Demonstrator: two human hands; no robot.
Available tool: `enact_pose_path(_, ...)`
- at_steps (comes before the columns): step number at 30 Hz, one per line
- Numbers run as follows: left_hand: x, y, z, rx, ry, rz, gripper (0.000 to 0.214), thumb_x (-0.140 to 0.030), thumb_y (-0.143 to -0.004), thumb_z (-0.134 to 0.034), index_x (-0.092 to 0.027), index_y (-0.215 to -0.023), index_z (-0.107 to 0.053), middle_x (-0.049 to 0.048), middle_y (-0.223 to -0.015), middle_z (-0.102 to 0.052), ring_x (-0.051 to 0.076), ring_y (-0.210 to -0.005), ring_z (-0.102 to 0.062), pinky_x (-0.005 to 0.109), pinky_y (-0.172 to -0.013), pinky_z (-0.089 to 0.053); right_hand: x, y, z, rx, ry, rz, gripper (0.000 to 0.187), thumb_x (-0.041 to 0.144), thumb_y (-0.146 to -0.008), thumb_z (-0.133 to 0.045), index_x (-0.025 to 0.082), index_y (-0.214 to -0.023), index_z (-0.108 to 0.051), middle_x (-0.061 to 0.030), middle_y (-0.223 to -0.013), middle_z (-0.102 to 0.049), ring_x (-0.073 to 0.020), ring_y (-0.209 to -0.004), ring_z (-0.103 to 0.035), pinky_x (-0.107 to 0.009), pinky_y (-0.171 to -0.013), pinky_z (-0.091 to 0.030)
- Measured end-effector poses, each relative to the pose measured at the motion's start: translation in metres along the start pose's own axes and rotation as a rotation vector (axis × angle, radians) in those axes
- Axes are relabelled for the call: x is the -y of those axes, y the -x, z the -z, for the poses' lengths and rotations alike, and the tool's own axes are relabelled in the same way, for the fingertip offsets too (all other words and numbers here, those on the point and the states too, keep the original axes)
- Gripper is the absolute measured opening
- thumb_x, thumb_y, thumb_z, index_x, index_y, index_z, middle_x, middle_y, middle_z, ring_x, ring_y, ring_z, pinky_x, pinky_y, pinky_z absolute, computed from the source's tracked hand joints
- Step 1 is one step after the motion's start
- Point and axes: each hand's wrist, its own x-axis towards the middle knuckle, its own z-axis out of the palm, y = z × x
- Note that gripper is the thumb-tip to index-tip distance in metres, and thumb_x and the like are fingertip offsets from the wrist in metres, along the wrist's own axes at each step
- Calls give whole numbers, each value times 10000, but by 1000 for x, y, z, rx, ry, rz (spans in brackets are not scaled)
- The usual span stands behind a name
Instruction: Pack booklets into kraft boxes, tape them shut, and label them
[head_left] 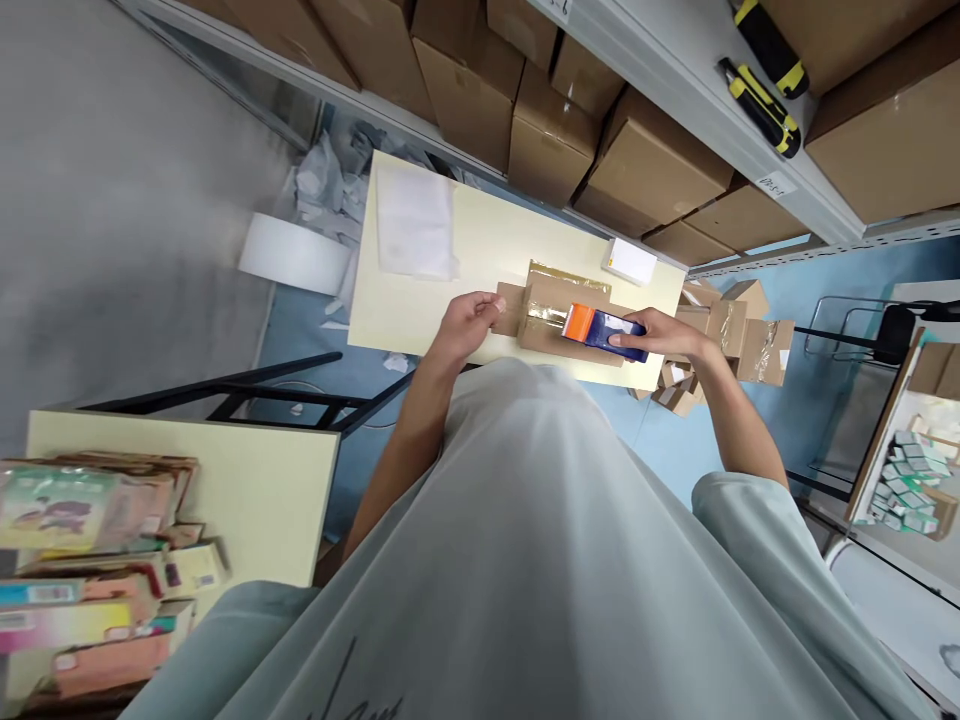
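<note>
On the pale yellow table [487, 220] lies a small cardboard box [559, 295] with shiny tape along its far edge and over its left part. A flap [511, 310] sticks out at the box's left end, and my left hand [469, 325] pinches its edge between thumb and fingers. My right hand [649, 332] grips a dark blue tape dispenser [611, 335] with an orange head [578, 322]. The dispenser is over the box's right half, its head pointing left toward the taped part. Whether the head touches the cardboard is hard to tell.
White sheets [415, 220] and a white box [630, 261] lie on the table. Beyond is a shelf with cardboard boxes [555, 135] and two utility knives [761, 105]. Boxes [726, 325] are piled at right. A second table [262, 480] at left holds colourful packages [90, 520].
</note>
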Motion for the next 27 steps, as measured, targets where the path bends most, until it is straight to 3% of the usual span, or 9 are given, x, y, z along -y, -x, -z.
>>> enact_pose_path(9,36,-25,-4,49,49,138,184,-343,-840,-846,-174,-883,-785,38,-779,-721,192,-752,-646,351,-801,-566,-2,-30,-3,17,116,-51,622,789,-860,-846,179,-818,-729,-30,-712,-727,-152,-627,-603,-297,-596,-417)
enact_pose_path(17,66,-40,-48,121,148,158,382,-525,-861,-859,-169,-868,-717,18,-780,-686,170,-763,-632,300,-758,-561,5,-43,-7,-20,330,-209,575,746,-914,-783,182,-842,-696,-20,-748,-687,-150,-666,-583,-286,-626,-403)
enact_pose_path(21,78,-44,-62,124,67,165,381,-470,-896,-836,-153,-1085,-742,57,-910,-756,217,-884,-718,338,-845,-615,9,-44,-9,-36,404,-263,573,748,-921,-766,185,-836,-701,-28,-751,-687,-158,-673,-578,-289,-648,-410)
enact_pose_path(25,88,-41,-57,30,-164,194,597,-319,-870,-844,-130,-1405,-659,108,-1094,-791,277,-1094,-761,450,-1081,-608,9,-46,-9,-32,455,-326,569,739,-912,-774,178,-838,-727,-38,-745,-695,-171,-673,-593,-296,-663,-425)
enact_pose_path(27,85,-35,-53,-11,-241,64,577,-345,-958,-749,-148,-1487,-629,152,-1261,-779,297,-1194,-752,496,-1154,-585,9,-46,-8,-23,450,-332,564,732,-914,-777,170,-864,-746,-48,-767,-716,-178,-691,-618,-298,-677,-443)
